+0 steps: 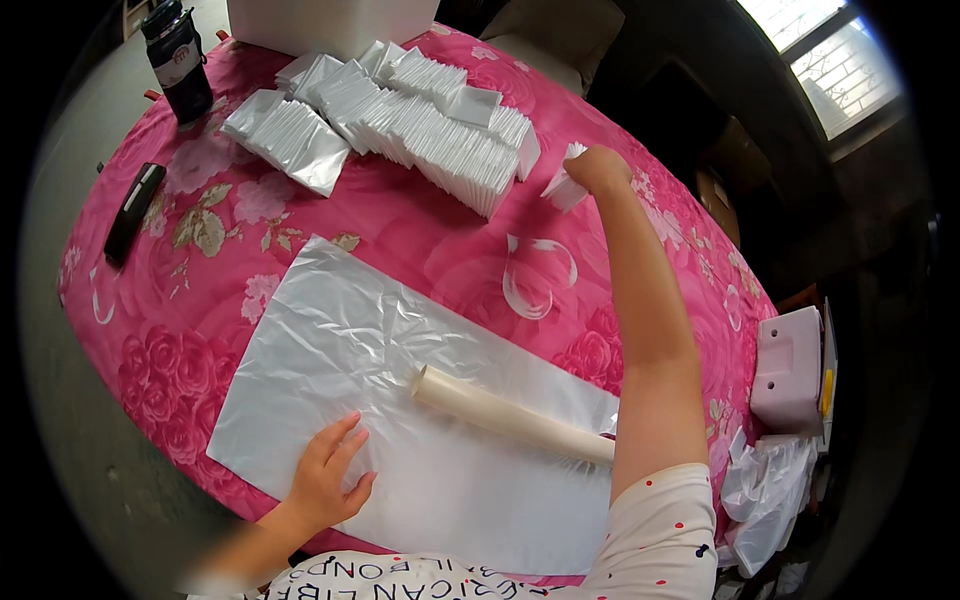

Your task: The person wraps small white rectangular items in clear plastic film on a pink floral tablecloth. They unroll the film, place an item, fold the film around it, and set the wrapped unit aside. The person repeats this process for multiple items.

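A whitish, creased plastic sheet (330, 320), possibly more than one layer, lies flat before me. My left hand (330, 475) rests at its near left part, fingers spread, holding nothing. Across the sheet lies a cream tube (500, 415), its hollow end toward the left and its other end hidden behind my right forearm. My right arm reaches far over the table. There my right hand (603, 170) is closed on a small bundle of folded white plastic (566, 188), just right of the stacked packets. Its fingertips are partly hidden.
Rows of folded white plastic packets (430, 150) stand at the far side, by a white box (330, 25). A dark bottle (180, 70) and a black stapler-like object (134, 213) are at left. A pink-white container (785, 365) and plastic bags (765, 490) sit at right.
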A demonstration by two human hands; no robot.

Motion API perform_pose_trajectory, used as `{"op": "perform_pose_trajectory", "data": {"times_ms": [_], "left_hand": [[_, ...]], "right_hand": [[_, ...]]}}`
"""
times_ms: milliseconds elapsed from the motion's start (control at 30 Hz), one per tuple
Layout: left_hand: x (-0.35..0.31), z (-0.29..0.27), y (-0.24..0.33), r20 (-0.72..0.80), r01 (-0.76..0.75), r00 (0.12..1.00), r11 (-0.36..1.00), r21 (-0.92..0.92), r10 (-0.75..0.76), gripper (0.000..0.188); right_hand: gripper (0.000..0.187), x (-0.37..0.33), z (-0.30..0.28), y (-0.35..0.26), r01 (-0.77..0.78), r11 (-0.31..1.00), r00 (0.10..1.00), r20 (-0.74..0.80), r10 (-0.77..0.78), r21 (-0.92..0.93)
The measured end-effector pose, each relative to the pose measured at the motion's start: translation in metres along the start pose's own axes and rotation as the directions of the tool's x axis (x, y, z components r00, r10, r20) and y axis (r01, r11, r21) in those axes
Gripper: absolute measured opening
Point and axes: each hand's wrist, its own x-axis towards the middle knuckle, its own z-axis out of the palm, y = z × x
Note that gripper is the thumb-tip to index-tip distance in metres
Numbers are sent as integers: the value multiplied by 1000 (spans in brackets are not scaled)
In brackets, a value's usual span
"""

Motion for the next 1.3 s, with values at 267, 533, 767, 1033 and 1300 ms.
{"op": "perform_pose_trajectory", "data": {"times_ms": [267, 533, 767, 1033, 1300], "left_hand": [[3, 1, -2, -30, 16, 999, 998, -53, -18, 53], [3, -2, 1, -39, 29, 999, 999, -46, -31, 54], [3, -1, 0, -31, 20, 999, 1000, -18, -20, 54], [3, -1, 0, -19, 3, 1000, 1000, 2, -3, 54], [4, -1, 1, -28, -4, 1000, 1000, 12, 4, 54]], "right_hand": [[39, 36, 28, -6, 33, 997, 998, 47, -36, 66], [66, 24, 18, -25, -132, 759, 947, 307, -93, 638], [69, 1, 67, 10, 295, 657, 949, -135, -284, 694], [84, -11, 86, 15, 360, 762, 927, -295, -230, 538], [90, -10, 91, 7, 313, 679, 949, -188, -254, 664]]}}
